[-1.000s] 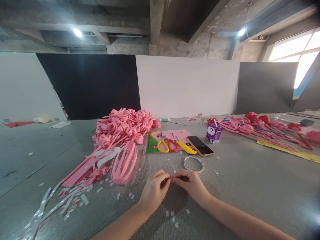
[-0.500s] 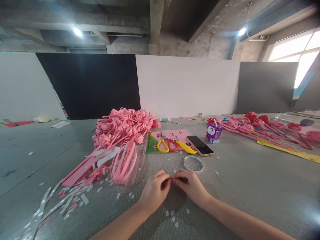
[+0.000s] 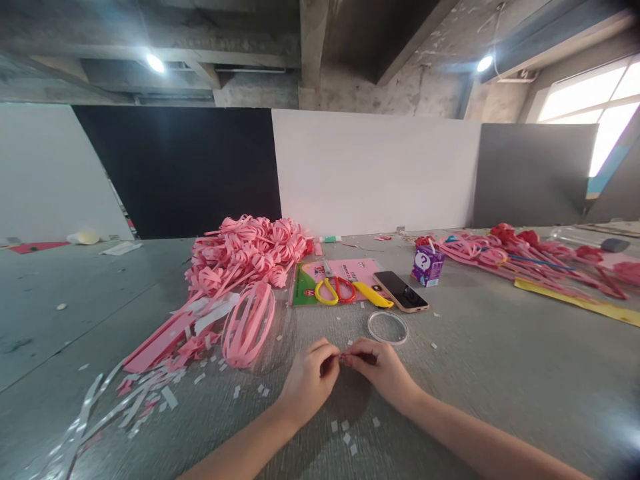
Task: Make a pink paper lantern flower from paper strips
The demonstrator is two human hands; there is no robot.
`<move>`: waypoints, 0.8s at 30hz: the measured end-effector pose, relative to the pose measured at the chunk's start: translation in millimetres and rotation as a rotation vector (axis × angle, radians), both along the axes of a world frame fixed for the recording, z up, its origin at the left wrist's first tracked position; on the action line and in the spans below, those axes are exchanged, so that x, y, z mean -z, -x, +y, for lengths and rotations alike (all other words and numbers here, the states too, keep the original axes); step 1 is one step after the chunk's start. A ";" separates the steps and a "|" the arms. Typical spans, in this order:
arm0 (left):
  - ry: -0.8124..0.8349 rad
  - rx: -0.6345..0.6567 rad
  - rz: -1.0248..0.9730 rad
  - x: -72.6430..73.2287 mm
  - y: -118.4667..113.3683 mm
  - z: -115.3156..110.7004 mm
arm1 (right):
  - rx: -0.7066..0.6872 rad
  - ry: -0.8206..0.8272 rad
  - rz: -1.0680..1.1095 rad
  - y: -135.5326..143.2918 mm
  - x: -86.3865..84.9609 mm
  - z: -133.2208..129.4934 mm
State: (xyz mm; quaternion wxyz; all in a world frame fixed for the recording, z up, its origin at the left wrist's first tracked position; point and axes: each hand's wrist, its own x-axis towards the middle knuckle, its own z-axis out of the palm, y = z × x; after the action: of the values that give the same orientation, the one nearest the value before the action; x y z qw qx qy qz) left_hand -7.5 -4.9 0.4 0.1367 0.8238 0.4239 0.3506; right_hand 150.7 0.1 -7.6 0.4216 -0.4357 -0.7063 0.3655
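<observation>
Over the gray table (image 3: 465, 380): left hand (image 3: 311, 375) and right hand (image 3: 383, 370) nearly met.
Left fingers: pinched closed on a tiny reddish piece (image 3: 342, 357).
Right fingers: closed on it too.
Reddish piece: held between the fingertips, near the pale ring (image 3: 369, 328).

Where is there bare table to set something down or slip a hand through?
Widest: between the right forearm and the yellow strip, right of the white ring, barring a scrap or two. Also left of the pink bundles, below the white paper, apart from a few specks. Crowded: from the bundles over the scissors to the phone.
</observation>
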 end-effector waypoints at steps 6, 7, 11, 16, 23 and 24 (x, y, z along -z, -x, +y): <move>0.074 -0.107 -0.134 -4.1 2.2 -0.2 | 0.096 0.106 0.144 -1.7 0.6 2.5; 0.094 -0.117 -0.141 -4.1 2.6 -0.2 | 0.114 0.116 0.182 -2.2 1.8 3.2; 0.081 -0.166 -0.068 -1.1 2.8 1.3 | 0.130 0.137 0.312 -4.0 6.3 5.6; 0.068 -0.186 -0.072 2.8 2.5 4.5 | 0.120 0.185 0.402 -4.3 6.1 5.7; 0.139 -0.079 -0.249 2.4 4.1 9.2 | 0.094 0.280 0.448 -3.2 1.8 3.2; 0.159 -0.072 -0.268 2.5 4.3 9.6 | 0.078 0.283 0.433 -2.8 0.7 2.6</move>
State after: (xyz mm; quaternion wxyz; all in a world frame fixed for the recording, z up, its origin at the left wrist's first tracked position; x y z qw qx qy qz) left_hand -11.8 4.7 -2.1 0.2442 0.7406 0.4575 0.4272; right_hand 153.5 2.7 -8.3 0.5115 -0.4288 -0.5240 0.5291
